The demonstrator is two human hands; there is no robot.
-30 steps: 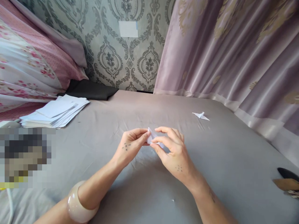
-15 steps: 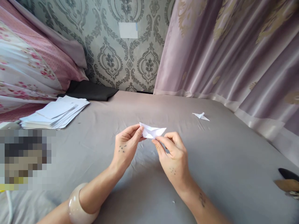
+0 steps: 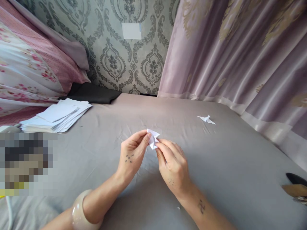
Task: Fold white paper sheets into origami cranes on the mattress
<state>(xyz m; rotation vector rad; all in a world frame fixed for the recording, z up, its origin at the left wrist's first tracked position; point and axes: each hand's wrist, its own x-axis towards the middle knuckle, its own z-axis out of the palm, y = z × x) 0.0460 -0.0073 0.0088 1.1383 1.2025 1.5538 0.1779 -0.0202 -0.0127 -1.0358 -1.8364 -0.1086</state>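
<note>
A small folded piece of white paper [image 3: 153,137] is held up between my two hands, above the grey sheet. My left hand [image 3: 134,150] pinches its left side, thumb in front and fingers behind. On the paper's lower right side, my right hand [image 3: 172,163] closes its thumb and fingertips. The paper has pointed corners and creased flaps; its back is hidden. Farther off to the right, a folded paper bird [image 3: 207,119] with spread wings lies on the sheet.
A stack of white paper [image 3: 56,116] lies at the left, beside a folded black cloth [image 3: 93,92]. Curtains [image 3: 216,57] hang along the right. A dark object with a brown part [image 3: 295,189] sits at the right edge. The grey sheet [image 3: 107,121] covers the surface.
The paper has gone from a wide, opened shape to a narrower, more folded one. My right hand has moved left and a little down, closer to my left hand.
</note>
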